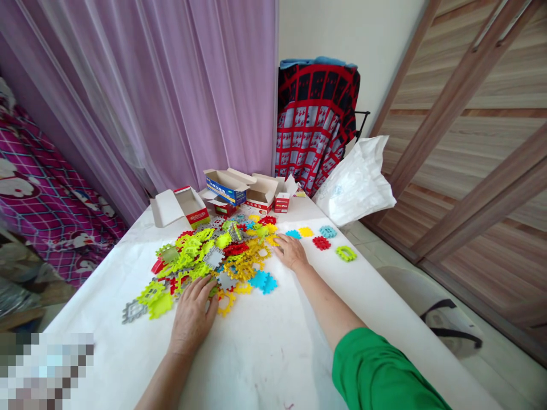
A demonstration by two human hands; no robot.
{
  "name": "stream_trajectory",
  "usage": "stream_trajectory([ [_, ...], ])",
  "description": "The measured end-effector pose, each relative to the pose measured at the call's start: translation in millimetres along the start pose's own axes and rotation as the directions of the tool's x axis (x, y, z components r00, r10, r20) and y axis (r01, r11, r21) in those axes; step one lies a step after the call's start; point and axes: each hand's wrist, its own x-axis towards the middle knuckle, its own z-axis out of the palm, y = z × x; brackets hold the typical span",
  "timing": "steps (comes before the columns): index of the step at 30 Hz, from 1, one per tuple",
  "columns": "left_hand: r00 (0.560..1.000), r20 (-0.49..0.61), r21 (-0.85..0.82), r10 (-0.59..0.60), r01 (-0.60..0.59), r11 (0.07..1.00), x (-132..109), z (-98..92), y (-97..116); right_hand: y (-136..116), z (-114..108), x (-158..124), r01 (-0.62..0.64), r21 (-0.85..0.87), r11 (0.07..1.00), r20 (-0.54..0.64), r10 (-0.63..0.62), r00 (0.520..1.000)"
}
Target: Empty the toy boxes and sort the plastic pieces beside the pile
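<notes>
A heaped pile of plastic gear-edged building pieces (215, 257) in lime green, yellow, red, blue and grey covers the middle of the white table. My left hand (194, 313) rests on the pile's near edge, its fingers over the pieces and its thumb apart, beside a yellow ring-shaped piece (226, 303). At the right edge of the pile, my right hand (291, 251) has its fingers reaching against a yellow piece (272, 241); no firm hold shows. A blue piece (264, 282) lies between my hands.
Right of my right hand lie loose pieces: blue (293, 234), yellow (306, 232), red (321, 243), light blue (328, 231) and lime green (346, 254). Several opened cardboard boxes, one blue (226, 191), stand behind the pile. A white plastic bag (356, 185) leans at the table's right edge.
</notes>
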Motion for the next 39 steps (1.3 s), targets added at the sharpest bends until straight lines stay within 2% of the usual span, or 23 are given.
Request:
stream_trajectory([
  [3,1.0,-0.006,-0.018,-0.003,0.003,1.0,1,0.1,0,-2,0,-6,-0.037,0.064,0.997,-0.107,0.044,0.993],
  [5,1.0,-0.009,-0.02,0.0,0.0,1.0,1,0.4,-1,-5,0,-13,-0.141,0.132,0.981,-0.168,0.162,0.972],
  [8,1.0,-0.009,-0.02,0.003,-0.003,1.0,1,1.1,-2,-5,-1,-30,-0.347,0.273,0.897,-0.198,0.406,0.892],
  [10,1.0,-0.011,-0.016,0.001,-0.002,1.0,0,1.6,-2,-2,-2,-44,-0.42,0.397,0.816,-0.172,0.516,0.839],
  [13,1.0,-0.022,-0.01,0.009,-0.009,1.0,0,2.3,-3,7,-5,-63,-0.456,0.487,0.745,-0.124,0.576,0.808],
  [15,0.999,-0.031,-0.012,0.015,-0.016,1.0,1,2.9,-3,15,-8,-70,-0.47,0.46,0.753,-0.164,0.593,0.789],
  [18,0.999,-0.032,-0.021,0.014,-0.015,1.0,1,3.9,-4,23,-14,-76,-0.495,0.444,0.747,-0.258,0.636,0.727],
  [20,1.0,-0.024,-0.032,0.006,-0.007,0.999,1,4.4,-4,25,-16,-80,-0.519,0.456,0.723,-0.264,0.666,0.697],
  [23,1.0,-0.018,-0.039,0.004,-0.005,0.999,1,4.4,-4,18,-20,-89,-0.552,0.408,0.728,-0.223,0.665,0.712],
  [27,1.0,-0.026,-0.041,0.005,-0.006,0.999,1,4.2,-4,-3,-29,-101,-0.543,0.187,0.818,-0.179,0.572,0.8],
  [30,1.0,-0.022,-0.051,0.001,-0.002,0.999,0,4.6,-4,-18,-36,-105,-0.526,0.016,0.85,-0.148,0.522,0.84],
  [34,1.0,-0.017,-0.063,-0.007,0.006,0.998,0,4.9,-4,-22,-38,-104,-0.524,-0.045,0.85,-0.108,0.518,0.849],
  [39,1.0,-0.022,-0.054,0.004,-0.005,0.999,1,3.8,-4,-4,-29,-96,-0.531,0.034,0.846,-0.15,0.53,0.835],
])
